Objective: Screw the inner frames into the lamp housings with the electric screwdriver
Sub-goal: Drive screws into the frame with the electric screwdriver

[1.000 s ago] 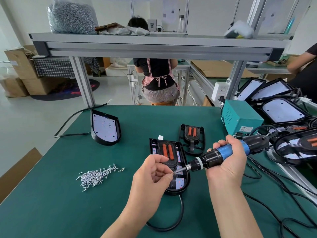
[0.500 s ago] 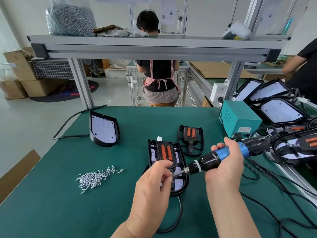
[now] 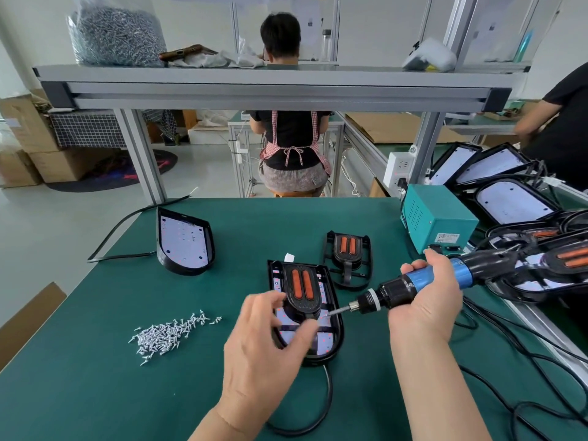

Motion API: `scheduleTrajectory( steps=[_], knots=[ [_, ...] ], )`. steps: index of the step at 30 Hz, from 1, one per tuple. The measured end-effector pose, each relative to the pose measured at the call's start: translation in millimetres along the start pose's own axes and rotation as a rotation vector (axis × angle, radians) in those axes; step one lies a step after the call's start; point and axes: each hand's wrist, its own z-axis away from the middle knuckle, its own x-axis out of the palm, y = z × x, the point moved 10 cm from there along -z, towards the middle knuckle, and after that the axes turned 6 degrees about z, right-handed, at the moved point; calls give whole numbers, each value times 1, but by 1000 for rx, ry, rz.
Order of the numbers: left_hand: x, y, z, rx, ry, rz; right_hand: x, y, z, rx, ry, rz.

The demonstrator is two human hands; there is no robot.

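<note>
Work looks barely begun. Mid-worktop [image 3: 95, 393], one lamp housing [image 3: 334, 342] lies with its rounded end to the near edge and an inner frame [image 3: 302, 288] seated in it. I can't see any driven screws. A spare frame [image 3: 348, 259] lies just beyond, and another housing [image 3: 186, 241] waits far-left. The right hand [image 3: 426, 307] grips the electric screwdriver [image 3: 397, 289], lying near level, bit pointing left at the frame. The left hand [image 3: 264, 345] curves round the frame's near end; I can't tell whether it's pinching. The loose screws [image 3: 171, 334] lie to the left.
</note>
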Motion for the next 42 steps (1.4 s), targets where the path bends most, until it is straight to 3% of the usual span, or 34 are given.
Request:
scheduleTrajectory(
  steps=[3,7,20,33,42],
  knots=[
    [-2,-39,-16,-222,9,-49,9,-18,-7,-127,-21,9],
    [27,-76,-22,-503,-262,-66,28,-28,-5,-277,-130,100],
    [36,-76,-23,-530,-367,-165,65,-7,7,-339,-340,311],
    [40,-71,-22,-533,-332,-44,92,1,25,-396,-540,377],
    [45,-67,-21,-530,-357,46,95,2,29,-439,-559,418]
  ],
)
